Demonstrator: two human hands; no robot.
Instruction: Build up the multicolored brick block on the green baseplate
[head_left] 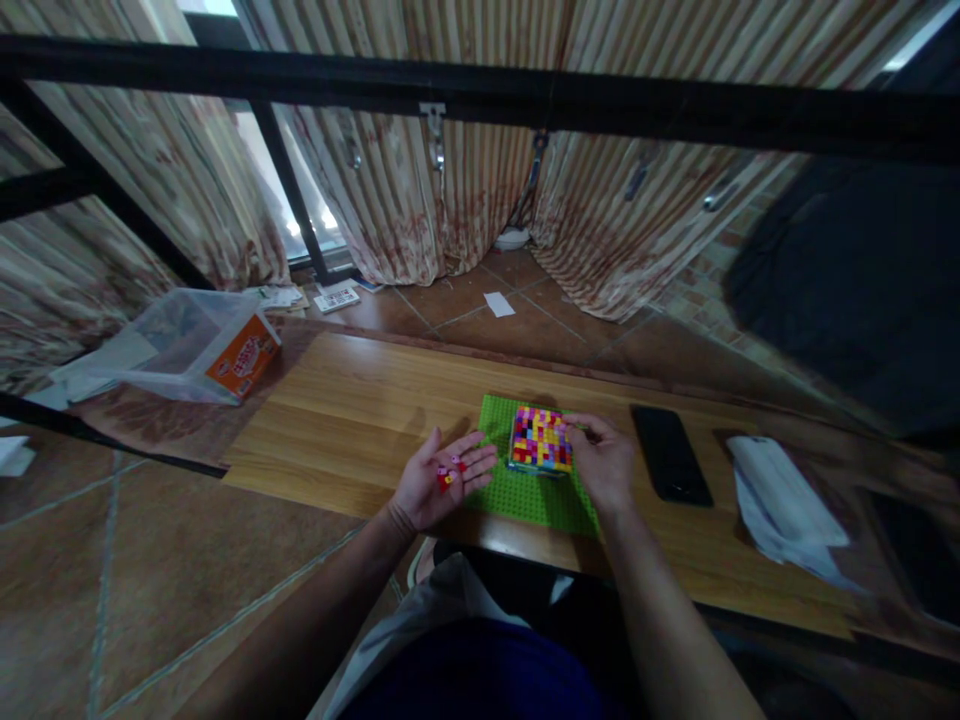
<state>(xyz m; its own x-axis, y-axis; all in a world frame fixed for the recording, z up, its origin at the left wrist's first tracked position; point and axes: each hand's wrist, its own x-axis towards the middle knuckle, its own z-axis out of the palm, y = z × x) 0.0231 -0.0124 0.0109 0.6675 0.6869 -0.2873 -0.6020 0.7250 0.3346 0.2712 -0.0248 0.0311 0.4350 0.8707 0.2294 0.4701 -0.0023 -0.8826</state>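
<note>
A green studded baseplate [547, 505] lies on the wooden board. On it stands a square block of small multicoloured toy bricks [540, 438], with red, yellow, pink, orange and other colours on top. My left hand [442, 480] is palm up beside the plate's left edge, fingers stretched out. Several tiny bricks [450, 472], mostly red and pink with a yellow one, rest loose on that palm. At the block's upper right edge, my right hand [604, 460] has its fingers pinched together. Whatever is between those fingertips is too small to make out.
A black phone [670, 453] lies right of the plate, with a white plastic-wrapped packet [787, 495] beyond it. A clear plastic bin [187, 345] with an orange label stands far left. Black metal bars [480, 95] cross in front of striped curtains [480, 200].
</note>
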